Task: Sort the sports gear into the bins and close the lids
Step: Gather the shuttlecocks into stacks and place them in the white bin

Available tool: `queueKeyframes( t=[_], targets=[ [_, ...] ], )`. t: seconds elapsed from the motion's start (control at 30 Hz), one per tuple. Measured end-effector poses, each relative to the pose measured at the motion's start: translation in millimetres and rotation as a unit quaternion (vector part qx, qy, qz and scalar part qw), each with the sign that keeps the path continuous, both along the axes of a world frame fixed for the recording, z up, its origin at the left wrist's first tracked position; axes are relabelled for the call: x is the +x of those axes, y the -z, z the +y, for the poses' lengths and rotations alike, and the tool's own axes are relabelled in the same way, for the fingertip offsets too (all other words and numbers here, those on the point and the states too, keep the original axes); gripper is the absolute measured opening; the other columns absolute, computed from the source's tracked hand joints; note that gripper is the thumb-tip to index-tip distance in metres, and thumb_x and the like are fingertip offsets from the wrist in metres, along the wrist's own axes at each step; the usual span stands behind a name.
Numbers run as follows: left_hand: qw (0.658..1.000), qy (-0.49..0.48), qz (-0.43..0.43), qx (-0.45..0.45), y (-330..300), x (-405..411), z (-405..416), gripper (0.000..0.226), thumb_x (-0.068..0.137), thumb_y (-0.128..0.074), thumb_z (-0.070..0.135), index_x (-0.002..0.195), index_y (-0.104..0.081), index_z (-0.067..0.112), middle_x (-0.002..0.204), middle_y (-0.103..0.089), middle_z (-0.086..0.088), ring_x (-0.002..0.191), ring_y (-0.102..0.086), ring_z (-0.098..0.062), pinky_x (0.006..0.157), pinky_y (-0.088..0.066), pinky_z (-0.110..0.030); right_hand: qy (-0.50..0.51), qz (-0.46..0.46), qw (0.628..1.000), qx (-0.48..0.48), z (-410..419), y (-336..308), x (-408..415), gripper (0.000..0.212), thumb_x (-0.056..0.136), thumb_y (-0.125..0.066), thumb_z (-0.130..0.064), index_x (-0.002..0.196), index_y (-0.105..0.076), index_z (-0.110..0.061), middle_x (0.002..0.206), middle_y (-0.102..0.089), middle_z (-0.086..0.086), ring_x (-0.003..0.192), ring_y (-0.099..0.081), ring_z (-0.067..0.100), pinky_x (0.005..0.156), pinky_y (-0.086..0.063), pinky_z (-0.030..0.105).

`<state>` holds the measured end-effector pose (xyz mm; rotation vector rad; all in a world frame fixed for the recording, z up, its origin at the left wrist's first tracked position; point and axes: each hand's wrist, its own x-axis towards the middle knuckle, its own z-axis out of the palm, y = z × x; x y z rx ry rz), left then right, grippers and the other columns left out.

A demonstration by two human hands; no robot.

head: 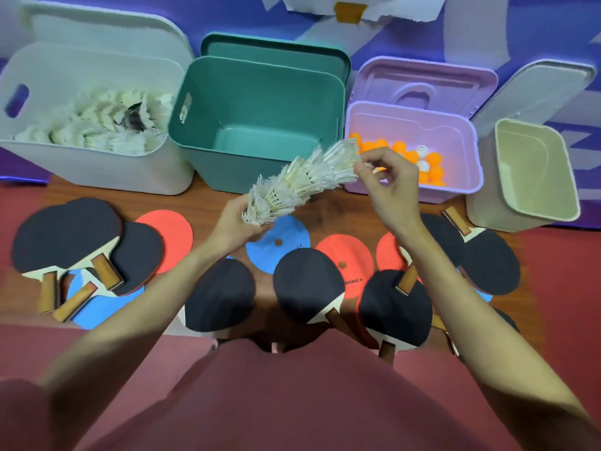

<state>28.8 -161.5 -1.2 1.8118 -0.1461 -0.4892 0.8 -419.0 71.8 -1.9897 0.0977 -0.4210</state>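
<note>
Head view: the left hand [242, 219] curls its fingers round the lower end of a nested stack of white feather shuttlecocks [300, 182], while the right hand [388, 187] pinches the upper end between thumb and fingertips, its other fingers loosely bent. The stack slants up to the right, held above the table [559, 255] just in front of the bins.

Four bins stand along the table's far edge, all with lids raised behind them: a white bin [97, 167] at the far left corner holding more shuttlecocks, a green bin [260, 125] beside it, a lilac bin [413, 187] with orange and white balls [429, 164], and a cream bin [527, 190] tilted at the far right.

Table tennis paddles [307, 281] with black, red and blue faces lie scattered across the near part of the table. One red paddle [353, 265] reads "SONIC"; further letters I cannot tell.
</note>
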Motion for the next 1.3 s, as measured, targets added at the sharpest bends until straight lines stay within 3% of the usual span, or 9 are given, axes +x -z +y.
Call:
queueKeyframes(
  t=[0.13,0.23,0.4,0.47,0.57,0.8,1.03,1.13,1.3],
  targets=[
    [0.996,0.007,-0.081,0.041,-33,16,56,0.045,0.06,-0.07,0.03,0.103,-0.059,0.03,0.077,-0.064,0.028,0.065,-0.051,0.013,0.06,-0.044,-0.012,-0.06,0.039,0.995,0.074,44,-11,33,0.007,0.08,-0.062,-0.012,0.086,-0.062,-0.009,0.076,-0.062,-0.006,0.069,-0.053,0.0,0.061,-0.041,0.015],
    [0.995,0.018,-0.077,0.059,-58,42,99,0.045,0.069,-0.073,0.009,0.103,-0.054,0.031,0.068,-0.06,0.017,0.049,-0.05,0.007,0.047,-0.043,-0.012,-0.1,0.051,0.989,0.095,73,-20,61,0.023,0.076,-0.061,-0.007,0.098,-0.056,-0.014,0.069,-0.059,-0.004,0.067,-0.053,0.008,0.063,-0.041,0.018],
    [0.961,0.044,-0.183,0.202,-108,113,167,0.05,0.072,-0.077,0.001,0.115,-0.055,0.012,0.091,-0.057,0.003,0.064,-0.051,0.003,0.064,-0.048,-0.022,-0.161,0.074,0.979,0.101,125,-39,115,0.049,0.072,-0.058,0.003,0.12,-0.053,-0.007,0.072,-0.055,0.003,0.061,-0.048,0.003,0.063,-0.044,0.017],
    [0.946,0.071,-0.2,0.245,-125,148,189,0.04,0.073,-0.075,-0.001,0.107,-0.058,0.012,0.085,-0.057,0.004,0.067,-0.055,0.003,0.059,-0.044,-0.012,-0.169,0.089,0.978,0.088,147,-42,145,0.048,0.074,-0.06,0.011,0.12,-0.055,-0.004,0.071,-0.055,0.001,0.057,-0.047,0.002,0.06,-0.046,0.019],
    [0.913,0.088,-0.237,0.321,-133,208,220,0.033,0.07,-0.078,0.001,0.098,-0.06,0.007,0.088,-0.061,-0.006,0.081,-0.059,-0.026,0.059,-0.038,-0.025,-0.148,0.115,0.978,0.089,182,-39,193,0.041,0.076,-0.061,0.016,0.115,-0.058,0.001,0.065,-0.057,0.002,0.049,-0.049,0.004,0.06,-0.046,0.024],
    [0.884,0.091,-0.192,0.415,-105,296,263,0.037,0.067,-0.078,-0.003,0.076,-0.046,0.013,0.078,-0.056,-0.01,0.072,-0.053,-0.03,0.065,-0.046,-0.041,-0.103,0.164,0.979,0.062,252,1,276,0.031,0.075,-0.063,0.009,0.096,-0.057,-0.012,0.067,-0.059,0.006,0.061,-0.055,0.018,0.067,-0.05,0.032],
    [0.871,0.082,-0.176,0.451,-61,339,280,0.036,0.069,-0.08,0.008,0.098,-0.059,0.008,0.09,-0.058,-0.005,0.081,-0.048,-0.023,0.068,-0.032,-0.031,-0.081,0.181,0.978,-0.057,288,41,308,0.03,0.077,-0.061,0.002,0.103,-0.061,-0.011,0.071,-0.059,-0.006,0.079,-0.061,0.018,0.067,-0.048,0.021],
    [0.885,0.102,-0.157,0.427,-50,349,276,0.041,0.068,-0.079,0.002,0.103,-0.056,0.004,0.099,-0.062,-0.015,0.086,-0.05,-0.026,0.074,-0.037,-0.033,-0.087,0.156,0.97,-0.166,289,49,316,0.026,0.078,-0.06,-0.003,0.102,-0.06,-0.012,0.082,-0.066,-0.001,0.088,-0.061,0.022,0.079,-0.048,0.032],
    [0.886,0.123,-0.152,0.42,-39,356,274,0.053,0.063,-0.08,0.0,0.111,-0.058,0.008,0.105,-0.064,-0.015,0.097,-0.058,-0.032,0.08,-0.042,-0.035,-0.105,0.148,0.938,-0.294,282,60,318,0.019,0.078,-0.057,-0.008,0.097,-0.06,-0.01,0.088,-0.066,0.003,0.098,-0.046,0.024,0.078,-0.024,0.027]
  ],
)
